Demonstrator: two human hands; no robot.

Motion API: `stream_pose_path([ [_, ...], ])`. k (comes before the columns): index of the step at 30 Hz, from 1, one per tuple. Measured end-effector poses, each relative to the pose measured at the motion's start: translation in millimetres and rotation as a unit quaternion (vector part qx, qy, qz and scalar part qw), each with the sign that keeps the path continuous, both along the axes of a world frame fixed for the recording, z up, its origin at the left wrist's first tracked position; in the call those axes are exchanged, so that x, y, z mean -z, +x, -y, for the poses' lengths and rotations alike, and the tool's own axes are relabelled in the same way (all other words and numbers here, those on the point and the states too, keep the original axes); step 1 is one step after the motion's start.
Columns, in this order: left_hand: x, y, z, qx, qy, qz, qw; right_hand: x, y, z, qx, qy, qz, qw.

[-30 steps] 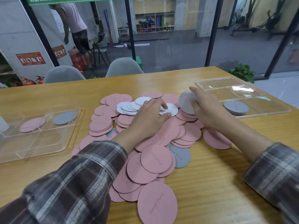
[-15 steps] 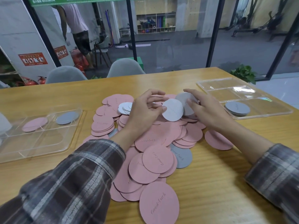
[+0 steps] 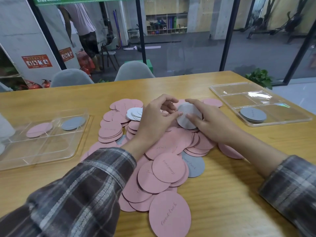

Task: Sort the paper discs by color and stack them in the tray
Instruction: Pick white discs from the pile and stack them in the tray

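**Desk:** What are the hands doing?

**Photographer:** A person in a plaid shirt, seated at a wooden table (image 3: 222, 194), holds a small stack of white discs (image 3: 187, 115) over the middle of a heap of pink discs (image 3: 169, 166). The right hand (image 3: 210, 124) wraps the stack's far side, fingers curled round the rim. The left hand (image 3: 157, 117) pinches the near rim between thumb and forefinger.

**Desk:** How will they handle?

**Photographer:** Probably feather-light. They are thin, flat, matte circles of card, some with script lettering on the face. They likely bend a little and slide easily over one another, so a stack may fan out unless it is squeezed at the rim from opposite sides. A single disc lying flat could be hard to lift. A fingertip under its edge, or a slide off its neighbour, should free it.

**Desk:** And where do they go?

**Photographer:** Clear, glossy plastic trays with dividers sit either side of the heap. The right tray (image 3: 227, 93) has a grey pile (image 3: 253, 114) in its nearest compartment. The left tray (image 3: 42, 154) holds one pink disc (image 3: 39, 130) and one grey disc (image 3: 73, 123) side by side at its far end. More loose white discs (image 3: 134, 113) lie in the heap just beside the left hand.
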State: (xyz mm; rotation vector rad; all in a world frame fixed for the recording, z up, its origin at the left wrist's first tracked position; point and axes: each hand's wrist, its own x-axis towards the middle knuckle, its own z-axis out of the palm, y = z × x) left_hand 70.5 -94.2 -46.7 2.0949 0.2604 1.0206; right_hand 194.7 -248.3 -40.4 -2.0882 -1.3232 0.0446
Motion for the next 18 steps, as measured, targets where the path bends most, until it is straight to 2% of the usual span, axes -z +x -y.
stream_pose_path([
  [2, -4, -1, -5, -0.021, 0.026, -0.003, 0.999, 1, 1, -1, 0.012, 0.009, 0.002, 1.000],
  [5, -3, -5, -24, -0.094, 0.139, -0.053, 0.984, 2, 2, -1, 0.020, 0.011, 0.000, 1.000],
  [8, 2, -11, -45, -0.160, 0.202, -0.208, 0.944, 2, 1, -2, 0.017, 0.011, 0.007, 1.000],
  [11, 2, -16, -51, -0.147, 0.174, -0.315, 0.921, 3, 0, -2, 0.018, 0.013, 0.008, 1.000],
  [15, 3, -16, -53, -0.140, 0.167, -0.333, 0.917, 4, 2, -3, 0.021, 0.017, 0.009, 1.000],
  [18, 2, -19, -54, -0.104, 0.150, -0.296, 0.938, 4, 2, -3, 0.024, 0.017, 0.010, 1.000],
])
